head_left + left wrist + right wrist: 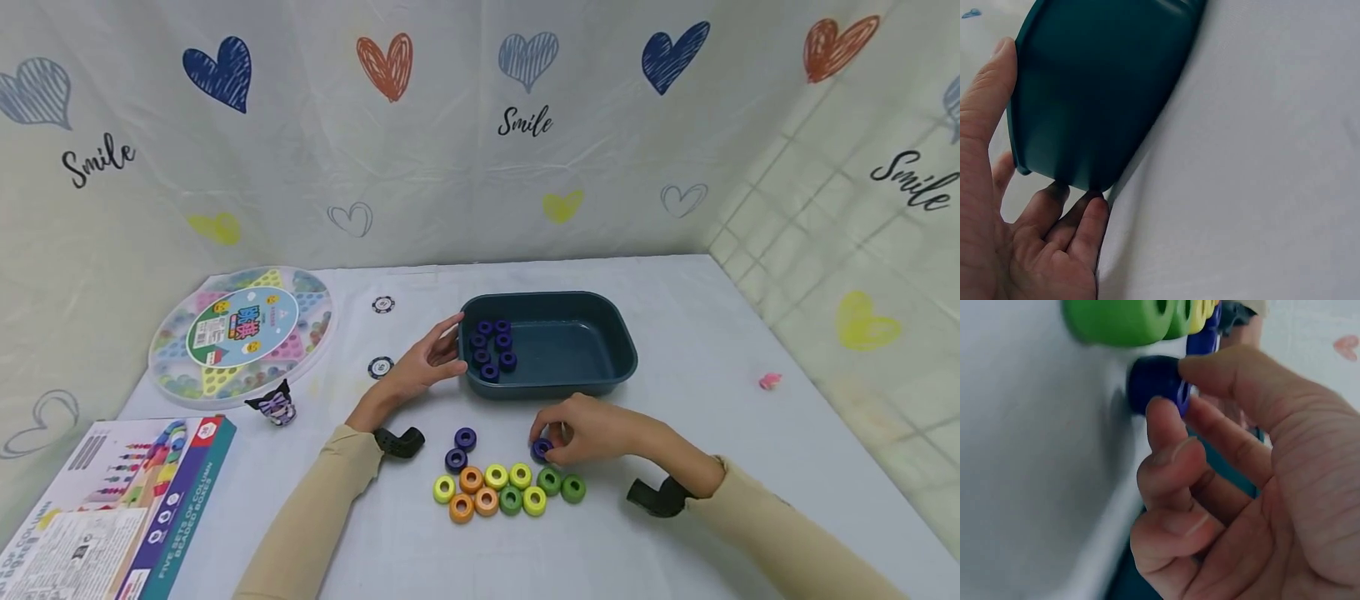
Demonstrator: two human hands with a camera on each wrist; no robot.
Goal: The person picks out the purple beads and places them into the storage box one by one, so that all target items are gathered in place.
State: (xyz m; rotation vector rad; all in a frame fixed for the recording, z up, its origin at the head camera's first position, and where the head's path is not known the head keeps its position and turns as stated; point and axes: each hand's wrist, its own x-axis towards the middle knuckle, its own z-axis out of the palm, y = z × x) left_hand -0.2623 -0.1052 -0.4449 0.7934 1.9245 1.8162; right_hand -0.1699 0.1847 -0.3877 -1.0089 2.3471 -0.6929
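In the head view my right hand point(588, 429) pinches a purple ring-shaped bead point(540, 451) beside the loose beads on the table. The right wrist view shows thumb and fingertips on the side of this bead point(1154, 385). My left hand point(423, 367) rests against the left end of a dark teal plastic bin point(577, 389), its thumb and fingers touching the wall and rim, as the left wrist view of the bin point(1097, 94) also shows. Several purple beads point(489, 372) lie inside the bin on its left side.
In front of the bin lie two purple beads point(455, 460) and several orange point(462, 508), yellow point(535, 501) and green beads point(573, 489). At left are a round board game point(240, 333), a cat-shaped figure point(275, 406), a box point(112, 508) and two chips point(380, 367). A pink trinket point(769, 381) lies right.
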